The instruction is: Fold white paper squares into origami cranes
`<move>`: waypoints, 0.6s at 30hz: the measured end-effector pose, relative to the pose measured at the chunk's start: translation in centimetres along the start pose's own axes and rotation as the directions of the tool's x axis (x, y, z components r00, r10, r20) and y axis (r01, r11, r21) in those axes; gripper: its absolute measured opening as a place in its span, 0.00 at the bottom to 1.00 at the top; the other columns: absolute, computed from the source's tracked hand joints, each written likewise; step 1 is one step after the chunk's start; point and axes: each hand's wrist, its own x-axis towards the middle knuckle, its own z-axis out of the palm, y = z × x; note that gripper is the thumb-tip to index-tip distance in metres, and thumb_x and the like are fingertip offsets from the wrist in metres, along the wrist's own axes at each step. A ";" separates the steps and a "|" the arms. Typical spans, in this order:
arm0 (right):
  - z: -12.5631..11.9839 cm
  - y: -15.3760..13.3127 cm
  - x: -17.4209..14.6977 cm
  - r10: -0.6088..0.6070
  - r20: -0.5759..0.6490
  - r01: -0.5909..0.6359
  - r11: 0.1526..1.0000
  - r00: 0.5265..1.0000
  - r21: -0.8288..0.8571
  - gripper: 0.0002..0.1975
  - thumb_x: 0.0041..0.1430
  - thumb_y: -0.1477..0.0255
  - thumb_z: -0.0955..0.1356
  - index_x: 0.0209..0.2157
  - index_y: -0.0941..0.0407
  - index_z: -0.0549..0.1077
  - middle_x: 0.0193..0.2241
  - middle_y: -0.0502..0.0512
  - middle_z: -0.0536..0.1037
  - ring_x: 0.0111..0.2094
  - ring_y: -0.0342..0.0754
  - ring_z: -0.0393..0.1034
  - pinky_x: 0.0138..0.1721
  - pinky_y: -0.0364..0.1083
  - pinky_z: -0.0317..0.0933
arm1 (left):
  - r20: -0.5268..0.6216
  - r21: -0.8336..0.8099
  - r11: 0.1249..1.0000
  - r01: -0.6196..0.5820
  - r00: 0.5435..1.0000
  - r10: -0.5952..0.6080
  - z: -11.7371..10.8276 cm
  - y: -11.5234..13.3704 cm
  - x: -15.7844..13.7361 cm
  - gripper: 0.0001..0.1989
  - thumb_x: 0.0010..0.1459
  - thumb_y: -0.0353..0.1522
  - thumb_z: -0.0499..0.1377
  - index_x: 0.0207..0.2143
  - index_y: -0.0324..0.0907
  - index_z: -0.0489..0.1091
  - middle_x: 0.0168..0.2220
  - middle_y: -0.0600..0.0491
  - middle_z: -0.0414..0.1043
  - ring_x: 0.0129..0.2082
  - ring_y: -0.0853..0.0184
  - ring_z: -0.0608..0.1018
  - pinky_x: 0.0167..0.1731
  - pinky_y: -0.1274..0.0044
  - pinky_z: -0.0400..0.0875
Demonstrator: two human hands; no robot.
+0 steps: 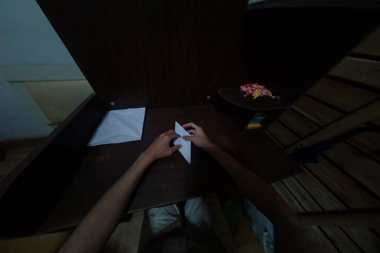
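Observation:
A small white folded paper (184, 148), shaped like a narrow triangle, lies on the dark wooden desk (166, 182) in the middle of the view. My left hand (162, 145) presses on its left edge with the fingertips. My right hand (197, 135) holds its right side, with the fingers pinching the paper near the middle. Both hands meet at the paper's centre. The scene is dim.
A larger creased white sheet (118, 126) lies at the desk's back left. A pile of small pink and yellow pieces (255, 90) sits on a raised dark shelf at the right. A dark back panel (154, 39) stands behind the desk. Wooden floorboards (335, 126) lie to the right.

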 end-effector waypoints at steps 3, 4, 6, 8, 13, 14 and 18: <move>0.1 -0.3 -0.2 -0.026 -0.060 0.027 1.000 0.998 0.011 0.23 0.37 0.74 0.74 0.40 0.56 0.71 0.44 0.56 0.73 0.34 0.45 0.71 0.35 0.45 0.68 | -0.048 -0.129 0.990 0.049 0.997 -0.056 0.1 0.3 0.1 0.20 0.54 0.38 0.61 0.48 0.40 0.68 0.37 0.50 0.72 0.32 0.66 0.75 0.36 0.73 0.71; 0.2 -0.4 -0.2 -0.036 -0.081 0.037 0.999 0.996 0.012 0.23 0.37 0.73 0.74 0.40 0.56 0.71 0.43 0.56 0.73 0.35 0.45 0.71 0.35 0.45 0.68 | -0.070 -0.183 0.981 0.067 0.994 -0.081 0.1 0.4 0.2 0.21 0.53 0.38 0.61 0.49 0.41 0.66 0.37 0.51 0.73 0.31 0.67 0.75 0.35 0.73 0.71; 0.3 -0.5 -0.3 -0.062 -0.117 0.065 0.998 0.991 0.022 0.23 0.38 0.70 0.75 0.40 0.55 0.71 0.42 0.55 0.74 0.36 0.46 0.71 0.35 0.45 0.68 | -0.096 -0.288 0.953 0.089 0.988 -0.122 0.1 0.7 0.2 0.23 0.52 0.40 0.62 0.48 0.41 0.65 0.38 0.51 0.74 0.31 0.67 0.75 0.33 0.74 0.72; 0.6 -0.7 -0.4 -0.090 -0.128 0.095 0.995 0.988 0.034 0.24 0.40 0.66 0.75 0.41 0.55 0.71 0.40 0.56 0.74 0.38 0.48 0.71 0.36 0.46 0.68 | -0.098 -0.387 0.916 0.105 0.983 -0.154 0.0 1.1 0.3 0.22 0.52 0.42 0.62 0.47 0.41 0.66 0.38 0.50 0.75 0.32 0.67 0.77 0.33 0.74 0.72; 0.9 -1.6 -0.8 -0.198 -0.054 0.199 0.980 0.979 0.013 0.19 0.55 0.56 0.67 0.42 0.55 0.74 0.40 0.57 0.76 0.42 0.50 0.71 0.40 0.47 0.67 | -0.063 -0.634 0.759 0.146 0.969 -0.238 0.0 1.9 0.5 0.21 0.53 0.45 0.61 0.43 0.39 0.70 0.40 0.47 0.77 0.40 0.62 0.78 0.42 0.70 0.72; 0.9 -1.8 -0.9 -0.227 -0.039 0.227 0.974 0.973 -0.005 0.20 0.57 0.55 0.65 0.41 0.56 0.75 0.40 0.57 0.77 0.42 0.50 0.71 0.42 0.48 0.66 | -0.050 -0.680 0.717 0.155 0.965 -0.256 0.0 1.9 0.6 0.22 0.52 0.45 0.61 0.43 0.38 0.70 0.41 0.46 0.77 0.41 0.61 0.78 0.43 0.69 0.72; 0.5 -2.3 -1.0 -0.277 0.013 0.277 0.956 0.961 -0.095 0.23 0.62 0.54 0.60 0.39 0.56 0.78 0.41 0.57 0.78 0.44 0.50 0.70 0.47 0.49 0.63 | -0.023 -0.806 0.568 0.170 0.948 -0.317 0.4 2.0 0.8 0.27 0.45 0.44 0.67 0.43 0.37 0.70 0.42 0.45 0.77 0.42 0.60 0.78 0.46 0.67 0.71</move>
